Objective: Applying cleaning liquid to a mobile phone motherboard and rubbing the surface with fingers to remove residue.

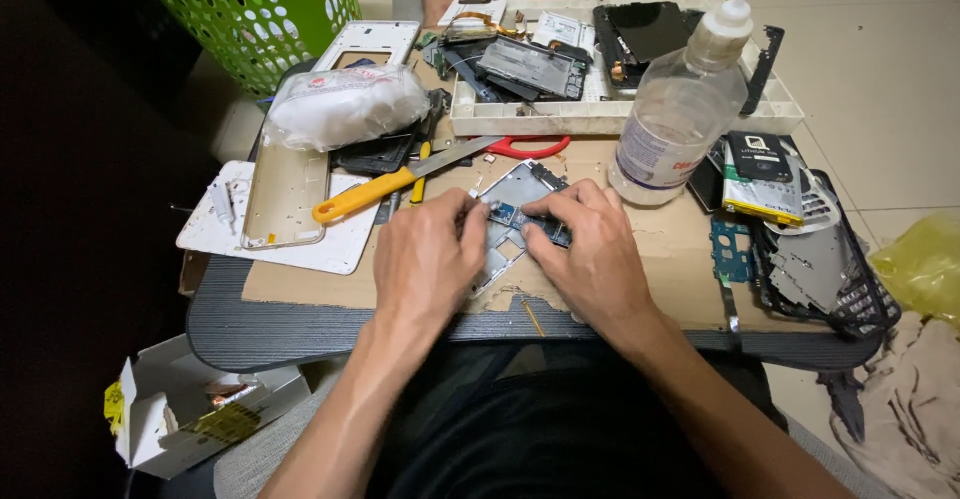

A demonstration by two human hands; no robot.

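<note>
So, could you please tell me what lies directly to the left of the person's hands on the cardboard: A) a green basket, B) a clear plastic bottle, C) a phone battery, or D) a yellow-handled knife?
D: the yellow-handled knife lies just left of the left hand and right hand, which rest on the phone frame; the clear plastic bottle stands to their right.

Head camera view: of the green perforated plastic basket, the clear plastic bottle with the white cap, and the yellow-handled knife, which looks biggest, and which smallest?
1. Green perforated plastic basket, though cut off by the frame edge.
2. Clear plastic bottle with the white cap.
3. Yellow-handled knife: about as long as the bottle, but far thinner.
</note>
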